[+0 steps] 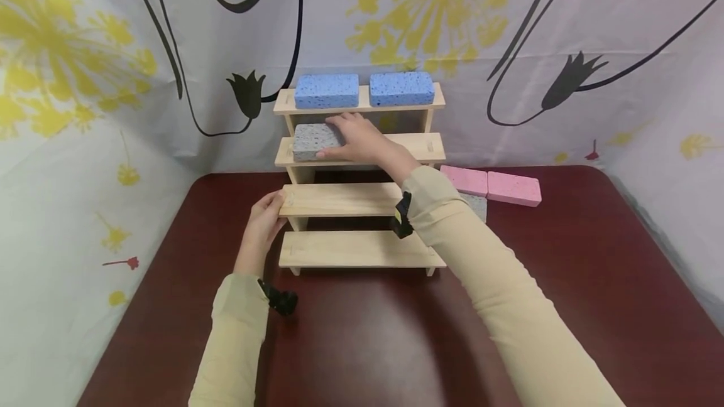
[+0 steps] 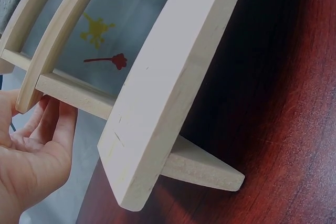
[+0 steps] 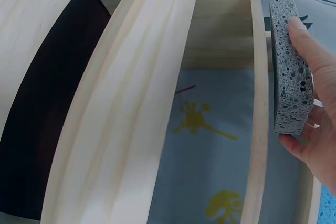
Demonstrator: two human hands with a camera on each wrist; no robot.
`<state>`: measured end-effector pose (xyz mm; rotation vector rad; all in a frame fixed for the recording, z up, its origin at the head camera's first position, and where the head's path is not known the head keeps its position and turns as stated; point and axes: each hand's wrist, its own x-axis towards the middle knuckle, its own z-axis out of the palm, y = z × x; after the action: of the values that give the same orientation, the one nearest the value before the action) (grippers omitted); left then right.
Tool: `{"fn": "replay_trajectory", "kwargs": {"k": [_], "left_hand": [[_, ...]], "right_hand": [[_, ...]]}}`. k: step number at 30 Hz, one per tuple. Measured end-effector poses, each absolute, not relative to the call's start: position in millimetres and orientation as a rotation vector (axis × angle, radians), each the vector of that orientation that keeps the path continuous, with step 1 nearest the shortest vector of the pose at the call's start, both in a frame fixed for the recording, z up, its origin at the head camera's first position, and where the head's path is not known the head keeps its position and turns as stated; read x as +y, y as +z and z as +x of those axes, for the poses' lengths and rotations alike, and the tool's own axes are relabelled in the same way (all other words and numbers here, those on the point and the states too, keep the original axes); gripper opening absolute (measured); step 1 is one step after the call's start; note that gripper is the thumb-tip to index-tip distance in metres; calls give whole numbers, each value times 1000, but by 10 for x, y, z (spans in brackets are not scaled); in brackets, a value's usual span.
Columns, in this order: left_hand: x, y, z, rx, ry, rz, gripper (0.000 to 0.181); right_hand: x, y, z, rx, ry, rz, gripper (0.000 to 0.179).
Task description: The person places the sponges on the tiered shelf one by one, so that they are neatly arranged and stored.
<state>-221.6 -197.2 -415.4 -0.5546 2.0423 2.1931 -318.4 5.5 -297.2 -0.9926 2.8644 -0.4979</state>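
Note:
A four-tier wooden rack (image 1: 339, 250) stands on the table. My right hand (image 1: 362, 140) holds a grey sponge (image 1: 313, 141) at the left part of the second tier from the top. In the right wrist view, the thumb lies along one face of this speckled sponge (image 3: 292, 72) and fingers reach round its end. My left hand (image 1: 261, 225) grips the left end of the third tier down. The left wrist view has that hand (image 2: 39, 156) with fingers under the board's end. Two blue sponges (image 1: 327, 91) lie side by side on the top tier.
Right of the rack, two pink sponges (image 1: 513, 189) lie end to end on the dark red table (image 1: 565, 281). Another grey sponge (image 1: 476, 205) is beside them, partly hidden by my right sleeve. A patterned cloth (image 1: 186, 80) hangs behind the rack.

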Motion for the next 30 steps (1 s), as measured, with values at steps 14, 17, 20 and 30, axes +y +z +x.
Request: {"fn": "replay_trajectory", "kwargs": {"k": [14,17,20,30], "left_hand": [[-1978,-4160,-2244,2021,2213,-553,51],[-1980,-4155,-2246,2016,2219,-555,51],[-1975,-4153,-2247,2011,2225,-551,51],[-1973,-4152,-2220,2014,2233,-553,51]], "right_hand": [[-12,-3027,-3206,2847,-405,-950,88],[2,-3045,-3181,2864,-424,-963,91],[52,-3063,-3145,2873,-448,-966,97],[473,-3115,-2973,2865,-479,-1000,104]]}}
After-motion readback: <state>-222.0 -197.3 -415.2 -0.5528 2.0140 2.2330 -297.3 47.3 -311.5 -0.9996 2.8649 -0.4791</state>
